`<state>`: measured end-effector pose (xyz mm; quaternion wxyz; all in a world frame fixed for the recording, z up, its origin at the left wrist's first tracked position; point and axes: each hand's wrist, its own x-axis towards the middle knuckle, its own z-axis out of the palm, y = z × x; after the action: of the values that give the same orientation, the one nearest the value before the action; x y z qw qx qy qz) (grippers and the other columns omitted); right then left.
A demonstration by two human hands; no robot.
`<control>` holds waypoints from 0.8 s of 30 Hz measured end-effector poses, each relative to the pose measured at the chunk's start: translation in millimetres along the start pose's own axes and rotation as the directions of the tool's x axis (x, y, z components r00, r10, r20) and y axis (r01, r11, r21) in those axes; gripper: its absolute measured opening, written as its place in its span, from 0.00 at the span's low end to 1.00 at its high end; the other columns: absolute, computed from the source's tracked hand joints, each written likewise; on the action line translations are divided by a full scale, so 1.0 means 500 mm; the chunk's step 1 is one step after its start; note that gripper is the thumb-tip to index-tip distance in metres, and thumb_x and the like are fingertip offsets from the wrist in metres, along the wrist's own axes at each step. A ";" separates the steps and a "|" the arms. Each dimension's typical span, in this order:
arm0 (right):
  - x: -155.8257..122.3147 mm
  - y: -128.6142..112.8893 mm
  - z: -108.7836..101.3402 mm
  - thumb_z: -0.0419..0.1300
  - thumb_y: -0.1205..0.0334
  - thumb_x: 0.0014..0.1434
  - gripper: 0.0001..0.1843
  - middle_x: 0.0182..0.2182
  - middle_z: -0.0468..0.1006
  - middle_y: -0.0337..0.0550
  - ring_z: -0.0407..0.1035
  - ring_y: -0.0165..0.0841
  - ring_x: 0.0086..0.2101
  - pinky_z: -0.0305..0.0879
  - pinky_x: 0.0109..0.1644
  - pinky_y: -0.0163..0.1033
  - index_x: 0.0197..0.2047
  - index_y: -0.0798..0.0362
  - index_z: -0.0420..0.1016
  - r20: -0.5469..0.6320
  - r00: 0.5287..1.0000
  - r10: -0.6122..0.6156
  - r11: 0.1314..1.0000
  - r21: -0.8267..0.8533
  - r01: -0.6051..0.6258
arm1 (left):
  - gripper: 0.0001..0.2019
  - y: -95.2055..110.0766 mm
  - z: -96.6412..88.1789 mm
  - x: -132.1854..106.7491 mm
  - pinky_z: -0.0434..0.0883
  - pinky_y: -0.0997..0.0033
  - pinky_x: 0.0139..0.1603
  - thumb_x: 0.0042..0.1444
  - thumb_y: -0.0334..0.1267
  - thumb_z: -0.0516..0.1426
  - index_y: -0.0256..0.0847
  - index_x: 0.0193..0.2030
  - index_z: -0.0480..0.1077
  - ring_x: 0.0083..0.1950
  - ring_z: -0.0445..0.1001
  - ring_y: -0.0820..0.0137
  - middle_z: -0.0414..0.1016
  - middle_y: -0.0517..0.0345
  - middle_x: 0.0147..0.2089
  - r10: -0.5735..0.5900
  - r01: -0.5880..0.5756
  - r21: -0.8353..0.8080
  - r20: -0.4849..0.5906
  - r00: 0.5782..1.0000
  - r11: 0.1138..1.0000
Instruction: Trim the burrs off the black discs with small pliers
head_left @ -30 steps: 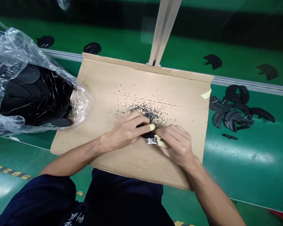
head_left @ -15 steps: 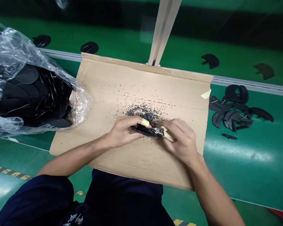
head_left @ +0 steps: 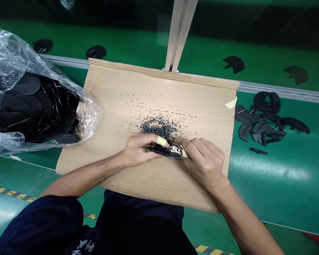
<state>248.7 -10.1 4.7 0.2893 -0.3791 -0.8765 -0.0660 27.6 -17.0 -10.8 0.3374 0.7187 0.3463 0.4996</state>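
Note:
Between the thumb and fingers of my left hand point(head_left: 139, 150) is a thin black plastic piece point(head_left: 163, 152) with a curved edge; yellow tape wraps my left thumb. My right hand point(head_left: 203, 159) is closed around the pale handles of small metal nippers point(head_left: 175, 150), whose head lies against the black piece. The jaw tips are hidden at the piece. Just beyond my hands, a heap of tiny black clippings point(head_left: 159, 126) is scattered over a cardboard sheet point(head_left: 202, 95).
To the left, a clear plastic bag point(head_left: 91, 120) lies open, full of black plastic pieces point(head_left: 18, 106). Several curved black parts point(head_left: 263, 129) are piled on the green table point(head_left: 276, 191) at right. A metal post point(head_left: 179, 32) rises behind the cardboard.
The black piece has tilted a little and my right hand's fingers have closed tighter on the nippers' handles. The whole view has shifted slightly.

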 end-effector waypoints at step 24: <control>-0.025 0.058 0.023 0.59 0.72 0.59 0.09 0.34 0.78 0.45 0.69 0.37 0.34 0.62 0.39 0.40 0.43 0.54 0.74 0.094 0.980 0.178 0.971 0.145 -0.190 | 0.15 -0.143 -0.229 0.374 0.66 0.62 0.64 0.70 0.40 0.50 0.39 0.58 0.71 0.60 0.72 0.61 0.76 0.49 0.58 -0.315 0.129 0.872 0.030 0.949 0.473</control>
<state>270.5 6.3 -14.8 0.2873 -0.4377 -0.8508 0.0441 -44.3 193.0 51.8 0.0282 0.7822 0.6057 0.1431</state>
